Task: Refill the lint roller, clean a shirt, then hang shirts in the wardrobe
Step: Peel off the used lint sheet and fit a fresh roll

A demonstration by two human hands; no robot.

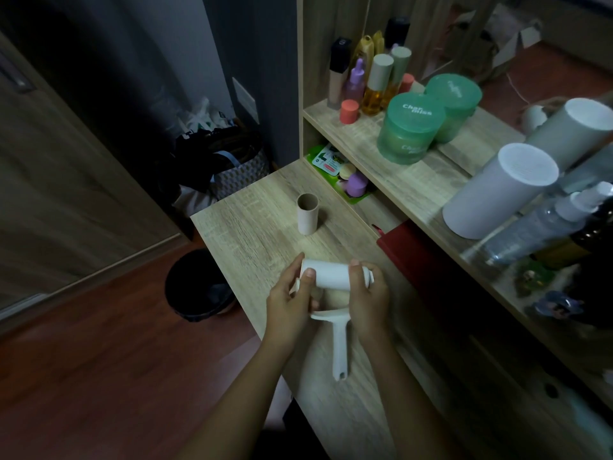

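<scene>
Two hands work over a wooden tabletop (265, 207). The left hand (290, 302) curls its fingers round the left end of one white sticky roll (328, 274), thumb on top. The right hand (368, 293) grips the roll's right end, its thumb pressed over the front. The roll lies sideways between the hands, held just above the tabletop. It sits at the head of one white lint roller (338, 340), whose handle points back toward the person; whether the roll is fully seated on the roller cannot be told.

One bare cardboard tube (307, 214) stands upright on the tabletop, well apart from the hands, toward the far edge.

On the shelf (351, 131) to the right stand two green tubs (411, 126), stacked, lids on, their contents hidden; a mirror behind repeats them. Behind them is a cluster of bottles (374, 84), too crowded and doubled by the mirror to count surely. One small coral jar (349, 111) stands at the front. Nearer the camera stands one tall white canister (497, 190), closed.

Under the shelf, one green tray (353, 197) holds small purple and yellow items. A red book (408, 247) lies beside the tabletop's right edge.

On the floor, one black bin (199, 283) stands just beside the tabletop, and one patterned bag (238, 174) sits farther back, stuffed with dark things.
</scene>
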